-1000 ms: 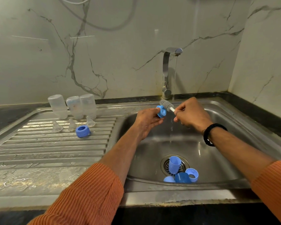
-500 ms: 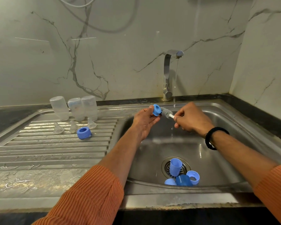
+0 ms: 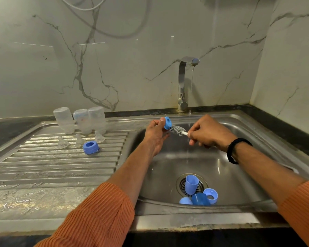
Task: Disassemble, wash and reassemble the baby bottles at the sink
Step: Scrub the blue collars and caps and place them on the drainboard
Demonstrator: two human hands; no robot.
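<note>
1. The left hand (image 3: 154, 135) pinches a blue bottle ring (image 3: 167, 123) over the sink's (image 3: 257, 132) back-left corner.
2. The right hand (image 3: 206, 131) grips a brush (image 3: 177, 130), its bristles touching the ring.
3. Blue caps (image 3: 191, 184) lie by the drain at the front edge.
4. Upturned bottles (image 3: 80, 120) stand along the drainboard's (image 3: 43, 166) back edge, with another ring (image 3: 90, 147) in front of them.

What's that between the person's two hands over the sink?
In the head view, a small grey brush spans the gap: the right hand holds its white handle, its bristles poking into the blue ring the left hand holds.
</note>
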